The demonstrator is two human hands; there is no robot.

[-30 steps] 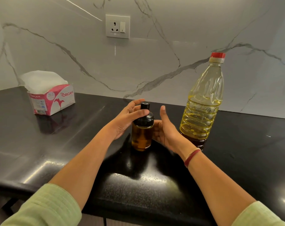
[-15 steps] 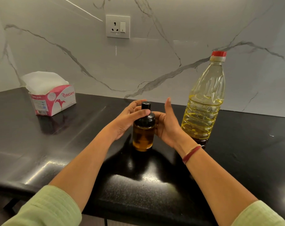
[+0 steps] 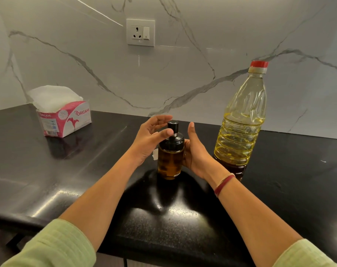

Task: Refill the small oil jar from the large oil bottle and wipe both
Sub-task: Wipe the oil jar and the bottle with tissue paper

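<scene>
At frame centre the small oil jar (image 3: 170, 160) stands on the black counter (image 3: 67, 180), right hand (image 3: 197, 155) cupped round it, fingers hidden behind, left hand (image 3: 149, 139) loose-fingered with thumb on its lid (image 3: 172, 140).

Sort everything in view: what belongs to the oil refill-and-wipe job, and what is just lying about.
For the job: small oil jar, large oil bottle, tissue box (probably for the wiping).

Just there: wall socket, fixed to the marble wall, not needed for this.
</scene>
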